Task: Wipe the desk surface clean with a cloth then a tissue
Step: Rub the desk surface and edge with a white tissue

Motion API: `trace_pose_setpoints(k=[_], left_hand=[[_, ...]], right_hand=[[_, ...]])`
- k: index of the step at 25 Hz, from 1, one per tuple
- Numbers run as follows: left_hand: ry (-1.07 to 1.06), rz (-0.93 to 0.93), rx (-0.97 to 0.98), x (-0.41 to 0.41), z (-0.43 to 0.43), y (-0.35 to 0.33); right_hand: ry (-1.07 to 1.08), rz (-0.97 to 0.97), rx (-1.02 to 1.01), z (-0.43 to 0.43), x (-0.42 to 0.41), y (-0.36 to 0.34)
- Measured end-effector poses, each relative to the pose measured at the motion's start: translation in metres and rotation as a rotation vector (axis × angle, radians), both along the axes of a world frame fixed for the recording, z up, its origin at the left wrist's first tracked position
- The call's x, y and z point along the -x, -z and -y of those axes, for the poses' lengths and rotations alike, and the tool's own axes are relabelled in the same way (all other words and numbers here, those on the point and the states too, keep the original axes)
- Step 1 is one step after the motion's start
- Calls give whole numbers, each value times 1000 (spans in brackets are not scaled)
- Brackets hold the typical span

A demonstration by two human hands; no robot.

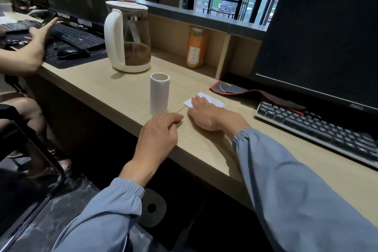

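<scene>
A folded white tissue (212,100) lies flat on the light wooden desk (204,149). My right hand (208,114) presses down on its near left part with the fingers spread over it. My left hand (161,131) rests at the desk's front edge with the fingers curled and nothing visibly in them. Just left of the tissue a white tissue roll (159,93) stands upright. No cloth is in view.
A white-handled glass kettle (127,37) and an orange jar (196,48) stand at the back. To the right are a keyboard (319,127), a black-red mouse pad (251,94) and a dark monitor (319,32). Another person's hand (36,41) holds a phone at left.
</scene>
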State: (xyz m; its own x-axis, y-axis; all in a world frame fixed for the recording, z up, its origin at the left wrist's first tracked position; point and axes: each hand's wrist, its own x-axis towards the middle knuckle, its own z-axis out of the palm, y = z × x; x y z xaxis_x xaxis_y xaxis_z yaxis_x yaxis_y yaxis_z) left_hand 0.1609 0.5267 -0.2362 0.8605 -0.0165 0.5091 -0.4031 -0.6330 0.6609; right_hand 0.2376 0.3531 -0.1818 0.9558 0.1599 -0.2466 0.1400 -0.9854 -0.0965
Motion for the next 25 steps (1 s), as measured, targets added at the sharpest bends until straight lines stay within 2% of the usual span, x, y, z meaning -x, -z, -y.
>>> trace_pose_setpoints(k=[4,10,13,17,25], left_hand=[[-54,44,-8,1,7,7],[-67,75,22,-3,8,10],[-82,84,19,-2,9,10],[-76,47,20,-3,9,9],[-61,53,10,1,9,10]], right_hand=[[-77,-54,13,8,22,-2],[67,97,-17,18,-41,-6],[94,85,19,31,-76,8],[155,95,-30,16,-43,-4],[80,26,-36,36,-17,9]])
